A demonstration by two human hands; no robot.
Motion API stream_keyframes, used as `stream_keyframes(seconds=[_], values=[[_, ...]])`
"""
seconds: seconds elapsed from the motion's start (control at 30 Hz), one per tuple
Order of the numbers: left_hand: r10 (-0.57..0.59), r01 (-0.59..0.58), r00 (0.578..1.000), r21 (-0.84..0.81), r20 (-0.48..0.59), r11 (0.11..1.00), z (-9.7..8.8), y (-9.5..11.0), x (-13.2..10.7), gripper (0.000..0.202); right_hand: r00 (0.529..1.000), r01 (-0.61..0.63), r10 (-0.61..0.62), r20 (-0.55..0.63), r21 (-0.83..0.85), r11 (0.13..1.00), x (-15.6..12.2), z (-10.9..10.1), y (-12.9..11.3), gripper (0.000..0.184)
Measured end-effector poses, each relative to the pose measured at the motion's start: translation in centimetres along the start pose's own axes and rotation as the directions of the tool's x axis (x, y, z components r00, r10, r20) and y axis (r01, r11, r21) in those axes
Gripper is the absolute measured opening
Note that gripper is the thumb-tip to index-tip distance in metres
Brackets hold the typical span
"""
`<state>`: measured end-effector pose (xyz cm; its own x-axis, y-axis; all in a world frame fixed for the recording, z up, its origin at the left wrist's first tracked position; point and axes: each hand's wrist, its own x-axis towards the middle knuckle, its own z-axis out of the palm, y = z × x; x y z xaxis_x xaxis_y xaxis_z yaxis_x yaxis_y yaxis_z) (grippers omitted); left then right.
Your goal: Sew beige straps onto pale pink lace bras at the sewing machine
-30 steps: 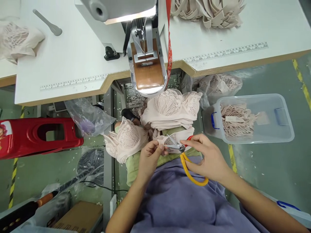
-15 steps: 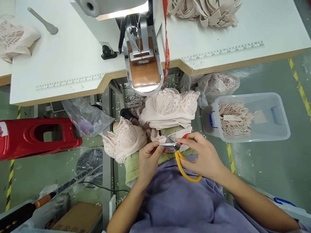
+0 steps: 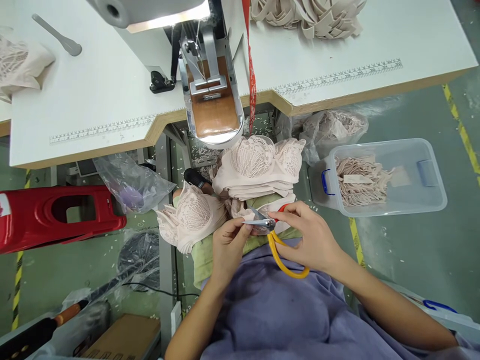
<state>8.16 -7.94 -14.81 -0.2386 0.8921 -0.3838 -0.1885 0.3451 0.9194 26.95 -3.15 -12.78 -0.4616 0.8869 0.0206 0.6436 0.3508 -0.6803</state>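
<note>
My right hand grips yellow-handled scissors whose blades point left, slightly apart. My left hand pinches a small piece of beige lace fabric right at the blade tips, over my lap. A stack of beige lace bras lies just beyond the hands, and another lace bra hangs to the left of my left hand.
A sewing machine stands on the white table with printed rulers along its edge. Beige straps are heaped at the back. A clear plastic bin of beige pieces sits right; a red stool is on the left.
Both hands with the scissors and fabric have shifted slightly left in view as the camera moved; the scissor blades stay at the fabric held by my left hand.
</note>
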Motion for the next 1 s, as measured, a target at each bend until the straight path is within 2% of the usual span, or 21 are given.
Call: stream_keyframes(seconds=[0.3, 0.5, 0.8, 1.0], values=[[-0.006, 0.006, 1.000, -0.001, -0.006, 1.000, -0.08, 0.03, 0.06, 0.017, 0.999, -0.033, 0.033, 0.031, 0.013, 0.999, 0.17, -0.10, 0.16, 0.041], [0.002, -0.002, 1.000, -0.012, 0.017, 1.000, 0.08, -0.19, -0.14, 0.016, 0.996, -0.071, 0.071, 0.060, 0.003, 0.997, 0.77, 0.56, -0.13, 0.045], [-0.027, 0.025, 1.000, -0.142, -0.013, 0.990, 0.13, -0.32, -0.80, 0.014, 0.997, -0.056, 0.052, 0.056, 0.085, 0.995, 0.25, 0.64, 0.51, 0.043], [0.020, -0.020, 1.000, -0.025, 0.014, 0.999, 0.02, -0.13, -0.71, 0.015, 0.992, -0.098, 0.090, 0.085, 0.097, 0.990, 0.82, 0.74, -0.31, 0.043]])
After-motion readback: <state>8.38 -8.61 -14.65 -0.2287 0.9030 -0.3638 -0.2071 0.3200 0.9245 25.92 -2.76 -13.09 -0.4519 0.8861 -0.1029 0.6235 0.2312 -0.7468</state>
